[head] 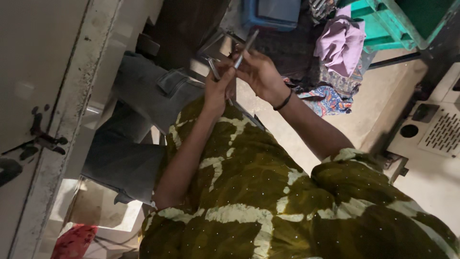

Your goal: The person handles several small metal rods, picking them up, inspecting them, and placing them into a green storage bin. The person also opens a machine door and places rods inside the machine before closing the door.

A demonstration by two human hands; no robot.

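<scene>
Both hands meet in front of me at the top centre. My right hand (262,72), with a black band on its wrist, pinches a slim metal tool (247,44) that points up and away. My left hand (218,87) closes on a small metal piece (213,68) right beside that tool; whether the two are one tool or separate I cannot tell. Grey denim trousers (158,91) lie under and to the left of the hands. My olive green and cream patterned sleeves (249,192) fill the lower frame.
A dark grey cloth (122,163) lies at lower left beside a worn white panel (48,96). Purple cloth (340,41) and a colourful patterned fabric (328,100) are heaped at upper right near a green crate (383,24). A white vented machine (441,129) stands at right.
</scene>
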